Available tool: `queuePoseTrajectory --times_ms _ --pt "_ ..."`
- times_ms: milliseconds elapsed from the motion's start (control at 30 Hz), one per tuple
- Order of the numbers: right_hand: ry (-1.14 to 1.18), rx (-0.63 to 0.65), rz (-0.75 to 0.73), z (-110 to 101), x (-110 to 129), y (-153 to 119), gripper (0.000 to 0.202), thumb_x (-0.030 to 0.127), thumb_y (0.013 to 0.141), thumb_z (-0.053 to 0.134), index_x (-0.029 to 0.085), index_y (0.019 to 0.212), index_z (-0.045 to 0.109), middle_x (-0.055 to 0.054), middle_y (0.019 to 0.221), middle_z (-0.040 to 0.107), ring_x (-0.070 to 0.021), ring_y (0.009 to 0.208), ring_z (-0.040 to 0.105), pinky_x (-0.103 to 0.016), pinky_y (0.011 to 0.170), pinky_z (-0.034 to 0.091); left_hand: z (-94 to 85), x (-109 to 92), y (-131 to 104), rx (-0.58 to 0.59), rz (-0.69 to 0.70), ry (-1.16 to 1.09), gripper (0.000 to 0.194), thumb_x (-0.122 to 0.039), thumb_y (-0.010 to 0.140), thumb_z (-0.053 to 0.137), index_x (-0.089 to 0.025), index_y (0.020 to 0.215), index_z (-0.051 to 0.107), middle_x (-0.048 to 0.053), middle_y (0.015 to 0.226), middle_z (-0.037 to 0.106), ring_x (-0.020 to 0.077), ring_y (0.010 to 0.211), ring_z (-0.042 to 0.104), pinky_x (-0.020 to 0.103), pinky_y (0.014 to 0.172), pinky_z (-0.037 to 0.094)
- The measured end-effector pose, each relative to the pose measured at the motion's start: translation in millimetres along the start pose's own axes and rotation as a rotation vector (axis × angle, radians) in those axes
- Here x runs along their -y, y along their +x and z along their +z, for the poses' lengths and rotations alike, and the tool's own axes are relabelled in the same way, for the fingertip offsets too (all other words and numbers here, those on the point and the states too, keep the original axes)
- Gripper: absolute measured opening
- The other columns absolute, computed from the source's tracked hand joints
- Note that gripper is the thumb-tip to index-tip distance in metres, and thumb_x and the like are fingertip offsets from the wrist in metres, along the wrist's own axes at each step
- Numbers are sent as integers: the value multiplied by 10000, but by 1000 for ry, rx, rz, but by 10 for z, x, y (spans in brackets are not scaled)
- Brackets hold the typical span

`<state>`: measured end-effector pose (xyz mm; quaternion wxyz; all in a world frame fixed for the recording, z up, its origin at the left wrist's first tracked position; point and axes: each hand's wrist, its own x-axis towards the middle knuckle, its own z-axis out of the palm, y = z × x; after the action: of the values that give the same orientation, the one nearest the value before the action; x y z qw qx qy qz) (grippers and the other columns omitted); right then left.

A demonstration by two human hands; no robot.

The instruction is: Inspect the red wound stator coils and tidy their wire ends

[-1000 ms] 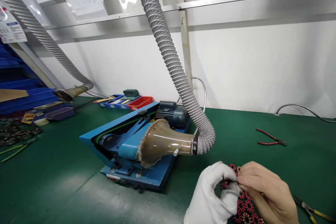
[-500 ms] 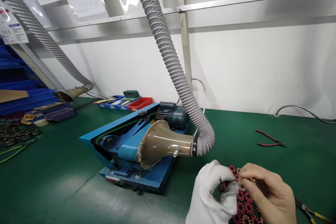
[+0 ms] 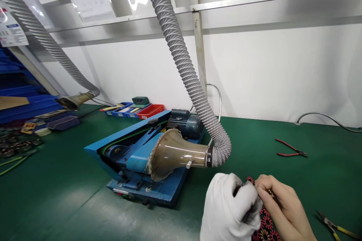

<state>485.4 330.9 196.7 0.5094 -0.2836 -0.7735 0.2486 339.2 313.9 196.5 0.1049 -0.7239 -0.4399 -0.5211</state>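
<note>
My left hand [image 3: 230,207], in a white glove with dark smudges at the fingertips, is curled closed; what it holds is hidden. Bare and pinched, my right hand [image 3: 284,205] has its thumb and forefinger tips against the glove's fingers. Anything between those tips is too small or covered to name. Beneath and between both hands lie several small round parts [image 3: 266,221] with toothed red or tan rings and dark centres, partly covered by the hands.
A blue belt machine [image 3: 169,192] with a brown suction hood [image 3: 181,154] on a grey hose [image 3: 181,52] stands left of my hands. Red-handled pliers [image 3: 292,153] lie behind them; yellow-handled pliers [image 3: 333,226] lie to the right. Blue and red bins [image 3: 151,111] sit at the back.
My left hand has rolled over toward the right, and its fingers now cover the dark, red-edged piece seen in it before. The right hand has shifted slightly left, still pinched.
</note>
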Motion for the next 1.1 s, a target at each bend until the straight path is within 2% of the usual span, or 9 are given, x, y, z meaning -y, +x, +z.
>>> queuePoseTrajectory --times_ms 167,233,367,467,567,700,833,933,1100 --pt "727 90 628 48 -3 -26 448 510 957 512 207 636 438 71 519 341 -105 457 330 -236 470 304 -3 -4 -10 -52 80 149 167 -90 748 481 -218 645 510 -3 551 467 144 504 396 286 486 291" --pt "769 49 519 20 -25 -19 455 468 981 492 206 613 435 72 495 342 -104 443 353 -234 482 327 -3 1 -15 -31 7 34 163 -71 741 484 -217 672 503 -20 572 468 124 513 432 250 498 333" --pt "275 13 102 -54 -54 9 133 213 967 565 249 875 653 1 772 652 -151 735 611 -224 665 476 -5 30 -23 62 -187 -290 151 -79 736 454 -225 703 472 -48 592 448 101 513 456 212 504 368" --pt "121 63 -137 -67 -50 48 287 53 922 567 282 1082 636 -5 920 704 -172 900 659 -244 804 525 -20 39 -16 142 -260 -412 149 -76 725 455 -223 711 480 -52 607 448 94 520 469 205 517 396" --pt "-36 18 -311 -43 -14 74 265 -8 895 523 211 1007 621 -29 827 690 -177 815 662 -271 771 537 -34 19 -3 147 -205 -325 154 -63 694 457 -215 697 483 -49 601 433 93 518 460 203 514 388" --pt "-157 -62 -83 21 43 30 214 122 954 454 209 776 535 3 648 553 -141 573 531 -245 541 427 -24 -24 9 75 1 -1 169 -58 701 468 -212 631 478 -24 567 451 121 513 426 242 492 326" --pt "412 83 465 52 3 -32 427 403 1018 400 221 632 394 62 524 351 -111 439 352 -228 431 318 -8 -23 -12 6 63 105 163 -90 743 481 -216 643 504 -5 564 472 143 517 423 262 490 332" --pt "617 48 357 24 -61 -34 478 419 1012 409 211 582 432 54 464 367 -120 421 388 -247 461 365 -15 14 -50 32 -48 -98 156 -77 760 488 -220 700 501 -25 595 463 125 534 461 236 512 369" --pt "258 -58 -6 -7 -84 25 176 94 886 634 244 953 698 -40 796 687 -205 751 641 -300 660 513 -23 44 -62 165 -280 -462 177 -46 752 475 -222 736 493 -35 647 469 107 562 487 220 539 403"
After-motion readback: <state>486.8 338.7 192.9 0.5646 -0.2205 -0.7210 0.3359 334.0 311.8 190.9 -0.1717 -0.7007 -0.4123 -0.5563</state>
